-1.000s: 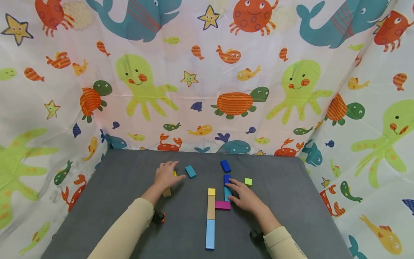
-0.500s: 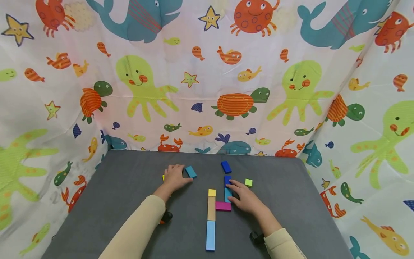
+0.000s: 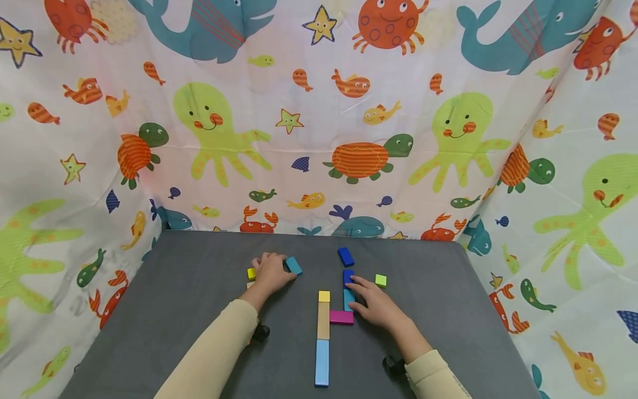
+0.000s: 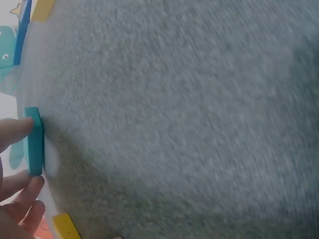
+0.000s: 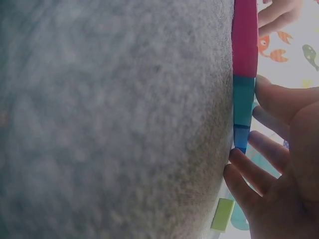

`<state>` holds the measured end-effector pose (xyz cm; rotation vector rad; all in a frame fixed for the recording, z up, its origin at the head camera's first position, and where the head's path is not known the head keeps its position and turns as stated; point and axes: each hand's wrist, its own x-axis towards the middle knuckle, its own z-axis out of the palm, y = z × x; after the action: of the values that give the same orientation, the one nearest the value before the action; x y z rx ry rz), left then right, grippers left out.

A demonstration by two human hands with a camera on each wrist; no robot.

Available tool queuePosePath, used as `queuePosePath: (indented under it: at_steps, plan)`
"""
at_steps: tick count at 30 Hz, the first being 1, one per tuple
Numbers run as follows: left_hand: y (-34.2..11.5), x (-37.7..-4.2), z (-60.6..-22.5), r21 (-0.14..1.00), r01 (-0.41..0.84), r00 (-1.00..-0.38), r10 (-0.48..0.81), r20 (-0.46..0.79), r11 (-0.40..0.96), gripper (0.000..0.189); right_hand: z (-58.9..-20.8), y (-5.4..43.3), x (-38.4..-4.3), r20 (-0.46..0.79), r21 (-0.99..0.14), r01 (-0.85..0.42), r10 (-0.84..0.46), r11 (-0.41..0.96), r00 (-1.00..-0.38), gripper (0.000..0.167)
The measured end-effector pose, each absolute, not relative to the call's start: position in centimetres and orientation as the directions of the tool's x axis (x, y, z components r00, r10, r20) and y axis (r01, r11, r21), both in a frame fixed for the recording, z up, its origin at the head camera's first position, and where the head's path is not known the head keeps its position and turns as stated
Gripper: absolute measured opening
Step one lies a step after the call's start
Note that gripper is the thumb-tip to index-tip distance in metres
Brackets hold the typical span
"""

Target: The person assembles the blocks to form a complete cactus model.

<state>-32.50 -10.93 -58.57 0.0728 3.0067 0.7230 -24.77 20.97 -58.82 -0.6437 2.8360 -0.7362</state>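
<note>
At the back left of the table, my left hand [image 3: 269,274] pinches a teal block [image 3: 294,265] by its ends. In the left wrist view the thumb [image 4: 17,133] is on one end of it and fingertips are at the other. My right hand [image 3: 376,303] rests, fingers spread, along a short row: a blue block [image 3: 347,273] and a second teal block [image 3: 348,300], whose near end meets a magenta block [image 3: 341,317]. The magenta block juts right from a column of a yellow cube [image 3: 324,296], a tan block [image 3: 323,321] and a light blue block [image 3: 322,363].
Another blue block [image 3: 346,256] lies behind the row, and a green cube [image 3: 381,280] is to its right. Beside the left hand lie a yellow block [image 3: 251,274] and a partly hidden wooden one [image 3: 250,285]. A patterned curtain [image 3: 299,183] hangs behind the grey table [image 3: 199,249].
My left hand has moved right, from over the yellow and wooden blocks to the loose teal block, and its fingers have closed on it. My right hand stays at the row.
</note>
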Motion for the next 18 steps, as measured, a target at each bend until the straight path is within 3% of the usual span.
queuePosePath:
  at_steps: [7, 13, 18]
  plan:
    - [-9.5, -32.4, -57.8, 0.499, 0.06, -0.997, 0.077, -0.014, 0.864, 0.062, -58.8, 21.0, -24.9, -0.022, -0.491, -0.371, -0.437, 0.788, -0.899, 0.055]
    - [-8.0, -31.4, -56.9, 0.614, 0.15, -0.982, 0.19, 0.0, 0.775, 0.059, -58.7, 21.0, -24.9, -0.027, -0.49, -0.371, -0.439, 0.789, -0.898, 0.055]
    - [-7.0, -31.1, -56.7, 0.626, 0.203, -0.971, 0.239, 0.028, 0.753, 0.056, -58.6, 21.0, -24.7, -0.042, -0.491, -0.358, -0.432, 0.794, -0.901, 0.056]
